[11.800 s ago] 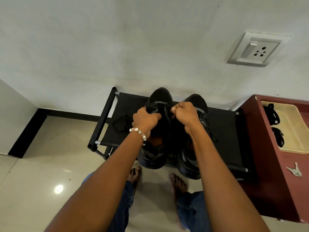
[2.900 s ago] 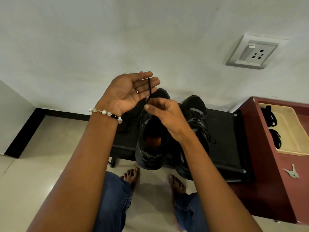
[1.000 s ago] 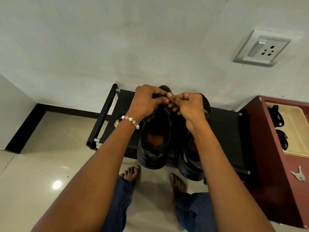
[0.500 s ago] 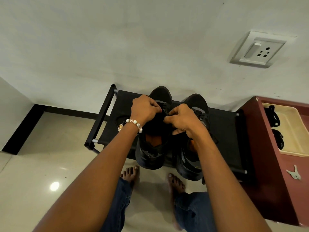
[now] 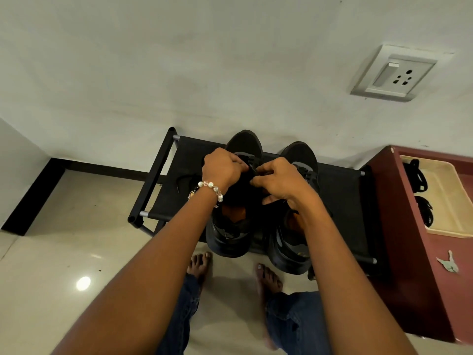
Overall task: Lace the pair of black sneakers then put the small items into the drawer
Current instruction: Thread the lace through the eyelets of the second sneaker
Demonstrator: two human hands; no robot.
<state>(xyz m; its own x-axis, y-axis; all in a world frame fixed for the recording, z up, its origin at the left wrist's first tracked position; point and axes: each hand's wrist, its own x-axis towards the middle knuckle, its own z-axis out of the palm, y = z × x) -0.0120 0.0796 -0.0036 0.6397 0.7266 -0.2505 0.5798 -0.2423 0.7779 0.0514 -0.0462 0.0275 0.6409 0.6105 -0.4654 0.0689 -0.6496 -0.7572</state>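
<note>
Both hands have dropped from held-up lace work to the left sneaker [image 5: 231,221] at frame centre. Left hand [image 5: 220,168] and right hand [image 5: 277,178] are curled, pinching its lace [image 5: 252,170] over the tongue. Right sneaker [image 5: 294,242] beside it looks laced. Lacing seems partly done; keys [image 5: 448,265] at right, outside the open drawer [image 5: 445,201], remain.

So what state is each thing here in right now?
left sneaker: on the rack, being laced
right sneaker: on the rack, laces in
left hand: pinching the lace
right hand: pinching the lace
drawer: open
keys: lying on the cabinet
</note>
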